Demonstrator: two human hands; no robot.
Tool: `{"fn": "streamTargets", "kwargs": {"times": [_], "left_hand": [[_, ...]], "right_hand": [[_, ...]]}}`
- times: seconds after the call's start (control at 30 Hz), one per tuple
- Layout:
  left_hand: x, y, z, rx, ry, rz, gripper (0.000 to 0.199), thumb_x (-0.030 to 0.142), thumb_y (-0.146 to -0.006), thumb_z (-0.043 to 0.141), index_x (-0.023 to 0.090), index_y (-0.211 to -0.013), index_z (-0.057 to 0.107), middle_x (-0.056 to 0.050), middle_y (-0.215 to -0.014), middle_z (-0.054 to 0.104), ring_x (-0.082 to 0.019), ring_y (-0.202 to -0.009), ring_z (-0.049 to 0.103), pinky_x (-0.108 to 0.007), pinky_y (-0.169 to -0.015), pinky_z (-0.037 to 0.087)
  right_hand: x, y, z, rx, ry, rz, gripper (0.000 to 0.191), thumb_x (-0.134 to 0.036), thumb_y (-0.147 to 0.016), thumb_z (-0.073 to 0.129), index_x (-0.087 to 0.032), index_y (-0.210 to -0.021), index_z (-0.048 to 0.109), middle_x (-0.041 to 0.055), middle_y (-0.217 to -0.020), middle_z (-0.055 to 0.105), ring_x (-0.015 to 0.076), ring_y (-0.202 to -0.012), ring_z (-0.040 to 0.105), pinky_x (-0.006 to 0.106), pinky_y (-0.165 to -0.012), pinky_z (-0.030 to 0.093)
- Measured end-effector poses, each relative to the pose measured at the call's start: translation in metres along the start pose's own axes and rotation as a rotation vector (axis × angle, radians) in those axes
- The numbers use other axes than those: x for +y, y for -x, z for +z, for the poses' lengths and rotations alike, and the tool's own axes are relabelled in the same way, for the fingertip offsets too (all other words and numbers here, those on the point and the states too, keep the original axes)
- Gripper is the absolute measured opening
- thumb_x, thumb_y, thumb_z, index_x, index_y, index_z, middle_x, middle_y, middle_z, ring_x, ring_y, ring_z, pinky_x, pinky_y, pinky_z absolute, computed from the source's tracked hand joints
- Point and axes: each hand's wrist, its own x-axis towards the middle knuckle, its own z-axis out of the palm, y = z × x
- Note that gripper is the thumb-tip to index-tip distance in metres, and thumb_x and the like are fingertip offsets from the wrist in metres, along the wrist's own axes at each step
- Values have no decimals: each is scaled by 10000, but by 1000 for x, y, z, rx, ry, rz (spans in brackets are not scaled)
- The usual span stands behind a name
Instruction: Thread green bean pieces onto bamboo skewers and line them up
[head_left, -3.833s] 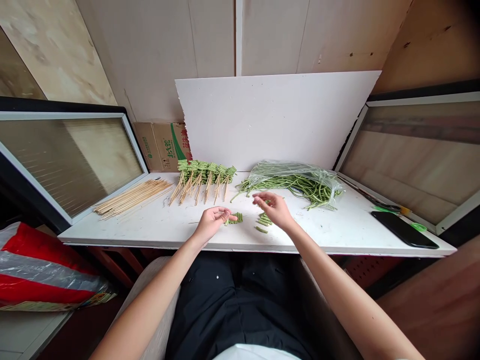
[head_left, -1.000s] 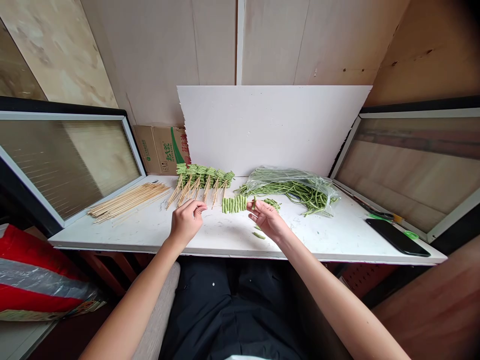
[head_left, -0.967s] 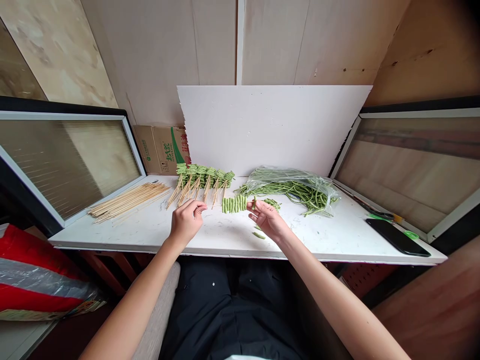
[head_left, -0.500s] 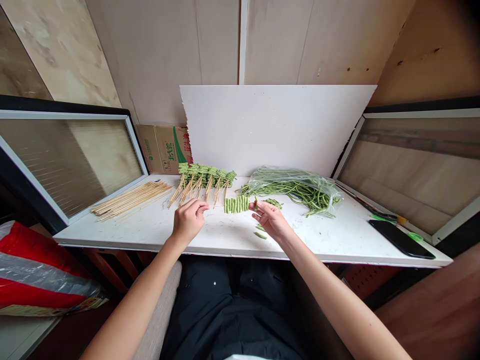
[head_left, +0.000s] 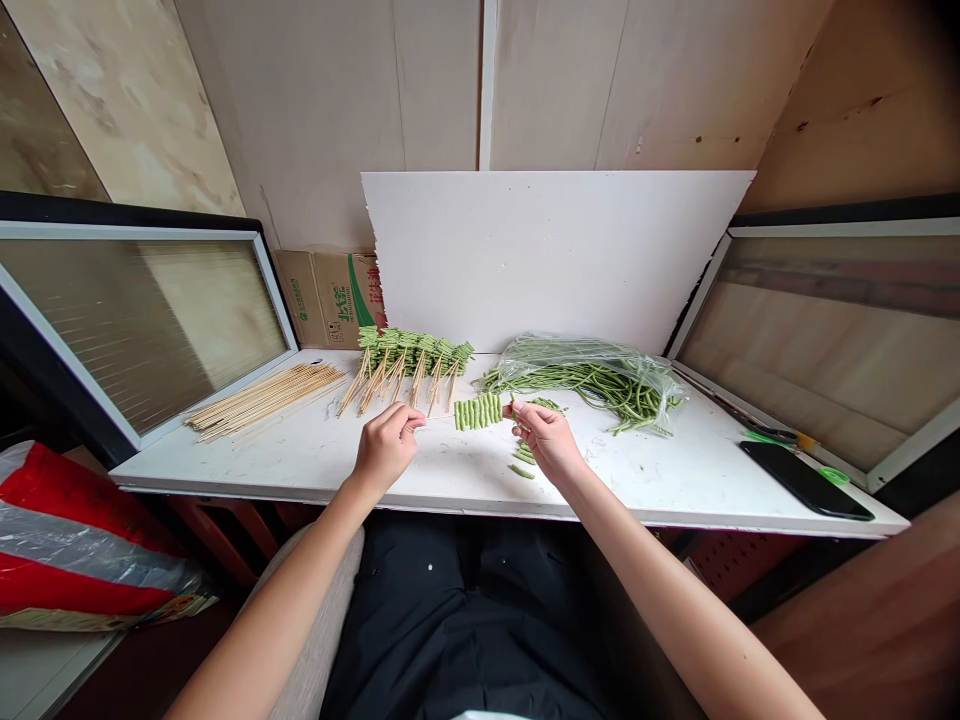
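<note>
My left hand [head_left: 388, 442] pinches the bare end of a thin wooden skewer [head_left: 436, 416], held nearly level above the table. Several short green bean pieces [head_left: 478, 411] sit side by side on it. At its other end, the fingers of my right hand [head_left: 546, 432] are closed on a green bean piece [head_left: 514, 408], close against the row. Loose cut bean pieces [head_left: 523, 470] lie on the table below and behind the right hand. Behind the left hand is a stack of filled bean skewers [head_left: 412, 350], their bare sticks pointing toward me.
Bare skewers [head_left: 262, 400] lie in a pile at left. Long green beans [head_left: 600, 385] spill from a clear plastic bag at the back right. A black phone [head_left: 806, 480] and scissors [head_left: 772, 432] rest on the right side of the white table [head_left: 450, 485]. A cardboard box [head_left: 322, 300] stands behind.
Both hands and the skewer have shifted slightly to the right and a little lower. The hold of each hand looks the same.
</note>
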Motion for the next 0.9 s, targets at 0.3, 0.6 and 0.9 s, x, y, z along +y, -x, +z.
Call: {"fn": "streamTargets", "kwargs": {"times": [0.3,0.6,0.9], "left_hand": [[-5,1,0,9,0,-10,244,48,-964,532,204,-851,681,-33,-826,729,-181,-760,691,-278,-690,511],[0,5,5,-2,38,5,272,0,-937,505,204,-857,665,-37,-826,722,-179,-774,695,-274,-704,526],[-1,1,1,52,-55,-7,247,55,-982,512,210,-865,665,-32,-840,743,-179,-792,718,-275,-722,545]], "right_hand": [[7,3,5,-12,-25,28,295,-537,-720,903,-263,-803,833,90,-1022,778,259,-1048,668,311,-688,491],[15,2,6,68,45,2,288,-529,-687,911,-265,-753,818,66,-953,756,194,-799,622,333,-696,506],[14,7,12,62,128,-48,332,-541,-726,898,-249,-871,838,80,-984,779,233,-883,650,333,-709,491]]}}
